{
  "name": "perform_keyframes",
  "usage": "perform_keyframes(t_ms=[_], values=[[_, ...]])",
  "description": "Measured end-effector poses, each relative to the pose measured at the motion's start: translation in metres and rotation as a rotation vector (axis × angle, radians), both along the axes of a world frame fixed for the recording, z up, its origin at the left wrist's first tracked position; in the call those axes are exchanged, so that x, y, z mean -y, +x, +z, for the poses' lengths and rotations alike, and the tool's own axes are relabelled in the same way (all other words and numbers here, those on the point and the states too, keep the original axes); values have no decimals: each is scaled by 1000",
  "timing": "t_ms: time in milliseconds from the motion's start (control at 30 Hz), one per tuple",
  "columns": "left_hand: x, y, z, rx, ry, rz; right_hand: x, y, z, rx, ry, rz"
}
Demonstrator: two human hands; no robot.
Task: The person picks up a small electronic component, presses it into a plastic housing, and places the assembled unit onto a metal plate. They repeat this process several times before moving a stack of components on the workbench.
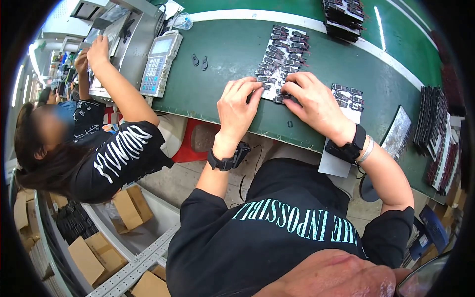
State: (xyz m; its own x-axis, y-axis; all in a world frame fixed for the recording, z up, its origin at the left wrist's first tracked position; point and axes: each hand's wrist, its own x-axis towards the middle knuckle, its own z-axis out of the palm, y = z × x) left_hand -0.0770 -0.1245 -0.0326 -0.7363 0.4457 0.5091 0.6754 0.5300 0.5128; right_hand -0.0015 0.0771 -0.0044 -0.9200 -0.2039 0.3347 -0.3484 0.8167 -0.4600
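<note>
A white tray (267,92) on the green bench carries rows of small black electronic parts (278,43) with thin red wires. My left hand (236,106) is at its near left corner, thumb and fingers drawn together; whatever lies between the tips is too small to tell. At the near right end of the tray, my right hand (316,105) pinches a small black part (279,98) between thumb and finger. A second white tray (352,115), partly behind my right wrist, bears several similar parts. One tiny black piece (290,124) lies on the bench between my hands.
Two black pieces (200,61) lie on the bench left of the tray. Beyond them stands a keypad device (161,62) beside a metal machine. At left, a co-worker (118,143) reaches toward that machine. Stacked loaded trays (344,19) stand far right, with more stacks (435,119) at the right edge.
</note>
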Motion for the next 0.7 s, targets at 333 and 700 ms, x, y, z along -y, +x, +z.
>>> perform_keyframes(t_ms=[333, 700], values=[[-3, 0, -4, -59, 19, 14, 11, 1, 1, -48, 51, -95], [-11, 30, 5, -256, -93, -223, -67, -45, -3, -4, 52, -103]])
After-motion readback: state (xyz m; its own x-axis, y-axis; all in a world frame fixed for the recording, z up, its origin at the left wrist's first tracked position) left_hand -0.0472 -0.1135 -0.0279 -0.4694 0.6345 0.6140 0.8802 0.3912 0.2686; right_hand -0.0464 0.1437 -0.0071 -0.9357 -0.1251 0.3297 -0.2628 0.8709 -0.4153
